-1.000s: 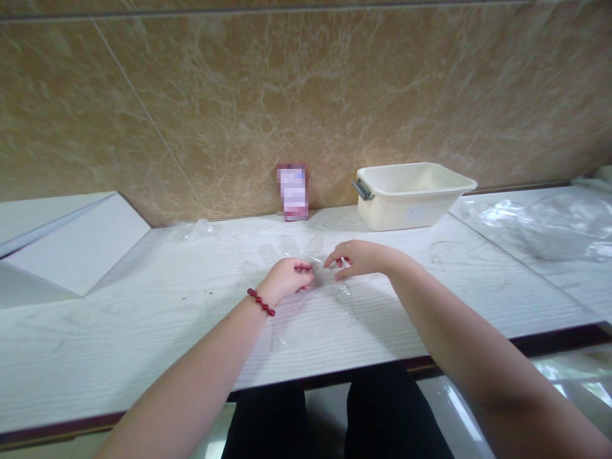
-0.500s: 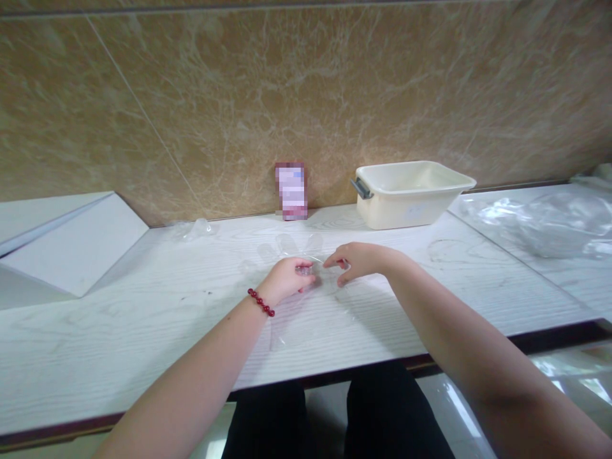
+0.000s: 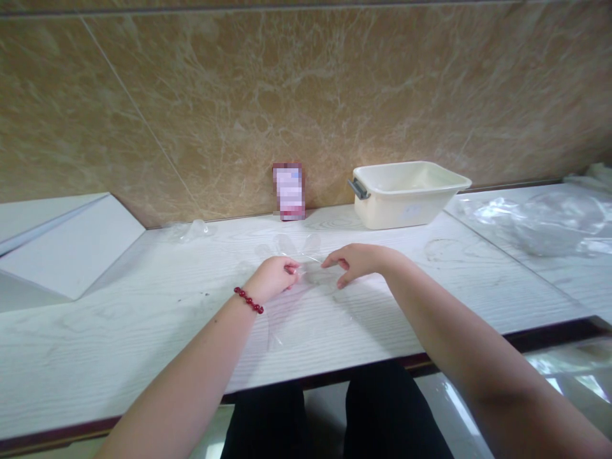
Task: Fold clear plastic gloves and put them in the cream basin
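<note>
A clear, thin plastic piece (image 3: 285,243) with rounded, petal-like lobes lies on the white wood-grain table in front of me. My left hand (image 3: 277,275), with a red bead bracelet (image 3: 248,300) at its wrist, is over its middle. The left fingers are pinched together at the plastic; exactly what is between them is hard to see. To the right, my right hand (image 3: 354,262) hovers with index finger and thumb apart, holding nothing visible. A thin, shiny clear edge or strand (image 3: 312,259) runs between the two hands.
Against the marble wall stand a phone-like card (image 3: 289,192) with a blurred face and a cream plastic tub (image 3: 401,210) with a grey handle. Crumpled clear plastic (image 3: 554,220) lies at right, a smaller piece (image 3: 191,231) at back left. A white folded panel (image 3: 81,248) stands left.
My left hand has shifted a little to the left, away from the right hand, and its fingers have closed more. The right hand has hardly moved.
</note>
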The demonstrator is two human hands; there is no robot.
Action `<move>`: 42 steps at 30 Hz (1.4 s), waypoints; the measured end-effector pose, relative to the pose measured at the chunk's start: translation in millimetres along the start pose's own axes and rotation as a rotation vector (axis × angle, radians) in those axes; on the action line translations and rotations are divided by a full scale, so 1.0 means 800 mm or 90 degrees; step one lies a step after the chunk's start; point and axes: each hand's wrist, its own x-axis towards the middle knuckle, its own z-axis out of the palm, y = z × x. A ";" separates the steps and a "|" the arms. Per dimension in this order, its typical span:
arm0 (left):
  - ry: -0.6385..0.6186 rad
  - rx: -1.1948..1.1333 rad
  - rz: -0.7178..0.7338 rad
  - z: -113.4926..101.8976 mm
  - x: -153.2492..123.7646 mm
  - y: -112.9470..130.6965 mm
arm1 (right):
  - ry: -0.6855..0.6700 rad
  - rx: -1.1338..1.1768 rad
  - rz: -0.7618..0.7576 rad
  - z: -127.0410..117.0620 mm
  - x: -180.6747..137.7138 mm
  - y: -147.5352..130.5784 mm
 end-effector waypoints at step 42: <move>-0.147 0.405 0.335 0.017 -0.030 0.011 | 0.106 -0.082 0.034 0.018 0.021 0.003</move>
